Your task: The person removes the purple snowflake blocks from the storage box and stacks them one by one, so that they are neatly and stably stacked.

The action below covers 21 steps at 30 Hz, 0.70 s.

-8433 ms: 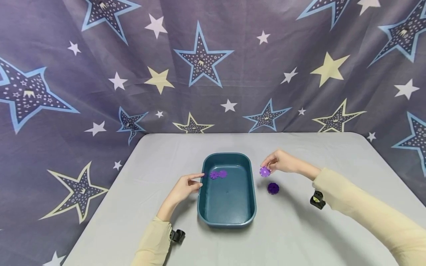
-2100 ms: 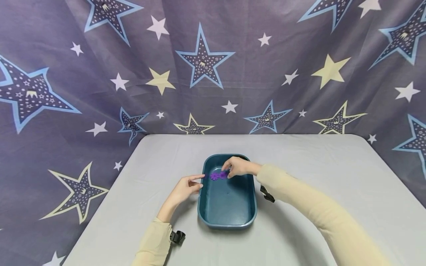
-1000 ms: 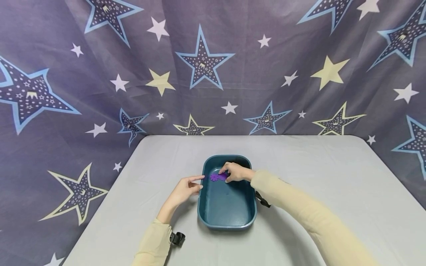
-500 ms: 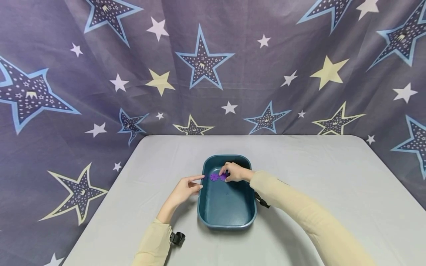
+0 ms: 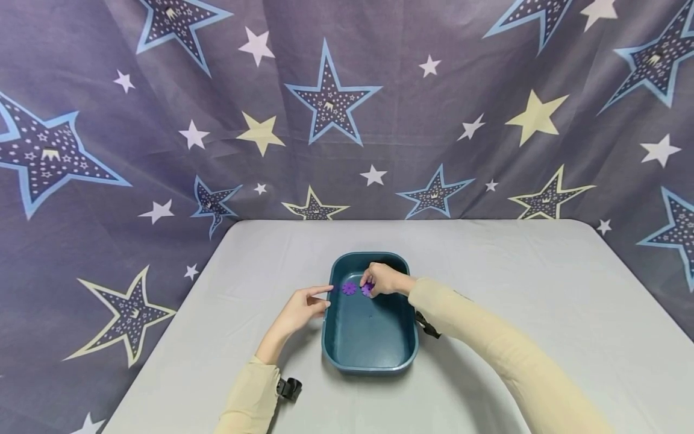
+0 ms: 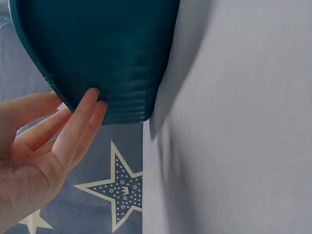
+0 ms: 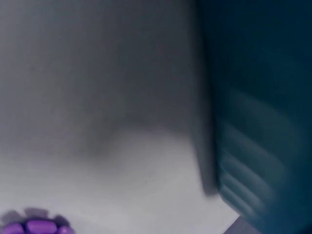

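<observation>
In the head view a teal plastic tub [image 5: 371,337] sits on the table. My left hand [image 5: 298,308] grips its left rim; in the left wrist view some fingertips [image 6: 92,92] lie against its outer wall and another finger passes over the edge. My right hand [image 5: 382,278] reaches inside, pinching a purple notched disc [image 5: 367,290] close over the tub floor. To its left lies a second purple notched disc [image 5: 349,289], flat, with a small gap between them. The right wrist view does not show my right hand.
A purple notched piece [image 7: 41,226] rests on the table by the tub in the right wrist view, hidden by my right sleeve [image 5: 461,307] in the head view. A star-patterned curtain [image 5: 347,108] hangs behind the grey-white table [image 5: 271,253].
My right hand has come from right of the tub, where it held a disc, to inside it. In the last half second its disc shifted slightly right, off the left one. My left hand stayed.
</observation>
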### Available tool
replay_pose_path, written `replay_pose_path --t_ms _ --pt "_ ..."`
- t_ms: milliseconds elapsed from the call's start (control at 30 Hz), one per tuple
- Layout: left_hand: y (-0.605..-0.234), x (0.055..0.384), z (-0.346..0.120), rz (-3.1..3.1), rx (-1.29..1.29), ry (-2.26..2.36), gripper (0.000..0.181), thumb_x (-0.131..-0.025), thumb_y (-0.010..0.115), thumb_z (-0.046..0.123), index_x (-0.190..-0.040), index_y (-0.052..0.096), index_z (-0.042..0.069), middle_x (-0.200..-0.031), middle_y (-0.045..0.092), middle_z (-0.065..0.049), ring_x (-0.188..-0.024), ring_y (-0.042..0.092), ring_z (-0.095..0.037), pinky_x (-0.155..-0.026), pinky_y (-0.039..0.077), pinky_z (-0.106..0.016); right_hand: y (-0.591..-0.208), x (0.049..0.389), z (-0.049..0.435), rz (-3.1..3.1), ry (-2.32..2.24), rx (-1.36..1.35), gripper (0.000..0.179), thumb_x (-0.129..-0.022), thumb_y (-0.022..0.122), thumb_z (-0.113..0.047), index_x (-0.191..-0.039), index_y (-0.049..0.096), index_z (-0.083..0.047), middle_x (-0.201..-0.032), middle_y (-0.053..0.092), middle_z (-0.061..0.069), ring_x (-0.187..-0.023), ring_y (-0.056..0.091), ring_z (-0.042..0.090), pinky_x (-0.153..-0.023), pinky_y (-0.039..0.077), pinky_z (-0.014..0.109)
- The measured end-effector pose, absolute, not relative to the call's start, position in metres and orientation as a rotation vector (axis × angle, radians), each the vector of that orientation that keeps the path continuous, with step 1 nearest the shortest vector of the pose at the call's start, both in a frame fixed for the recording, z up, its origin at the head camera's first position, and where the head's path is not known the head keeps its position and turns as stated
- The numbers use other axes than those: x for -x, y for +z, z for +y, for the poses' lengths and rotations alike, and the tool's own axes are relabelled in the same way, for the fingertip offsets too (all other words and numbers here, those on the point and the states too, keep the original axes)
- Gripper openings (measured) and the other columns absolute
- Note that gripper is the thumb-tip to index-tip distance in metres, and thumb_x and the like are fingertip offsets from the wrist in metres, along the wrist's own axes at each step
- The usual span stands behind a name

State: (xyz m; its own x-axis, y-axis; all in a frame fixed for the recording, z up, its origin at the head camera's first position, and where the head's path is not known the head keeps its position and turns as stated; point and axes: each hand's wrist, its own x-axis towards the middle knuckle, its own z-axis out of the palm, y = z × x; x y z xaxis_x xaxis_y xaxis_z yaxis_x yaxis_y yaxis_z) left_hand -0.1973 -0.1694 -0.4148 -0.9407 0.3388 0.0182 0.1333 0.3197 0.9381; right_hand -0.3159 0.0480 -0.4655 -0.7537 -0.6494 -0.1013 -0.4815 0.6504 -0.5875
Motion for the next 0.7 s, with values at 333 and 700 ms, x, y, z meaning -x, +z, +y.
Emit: replay_pose_path --t_ms 333,700 --pt "-0.426 0.203 -0.172 2.42 -0.404 1.67 0.039 -0.084 0.053 -0.003 -0.121 0.046 -0.012 -0.102 0.057 -0.032 -0.086 0.06 -0.033 -0.071 0.053 -0.034 -0.434 0.294 0.051 2.611 -0.7 0.919 0.027 -0.066 0.073 0.004 -0.092 0.068 -0.002 -0.093 0.061 0.009 -0.086 0.053 0.02 -0.075 0.048 0.027" --pt "-0.433 0.207 -0.173 2.451 -0.4 1.646 0.038 -0.084 0.054 -0.002 -0.121 0.048 -0.01 -0.1 0.059 -0.029 -0.083 0.062 -0.026 -0.07 0.053 -0.032 -0.424 0.296 0.056 2.532 -0.774 0.922 0.026 -0.073 0.058 0.016 -0.09 0.069 0.0 -0.097 0.065 0.013 -0.079 0.06 0.017 -0.065 0.051 0.023"
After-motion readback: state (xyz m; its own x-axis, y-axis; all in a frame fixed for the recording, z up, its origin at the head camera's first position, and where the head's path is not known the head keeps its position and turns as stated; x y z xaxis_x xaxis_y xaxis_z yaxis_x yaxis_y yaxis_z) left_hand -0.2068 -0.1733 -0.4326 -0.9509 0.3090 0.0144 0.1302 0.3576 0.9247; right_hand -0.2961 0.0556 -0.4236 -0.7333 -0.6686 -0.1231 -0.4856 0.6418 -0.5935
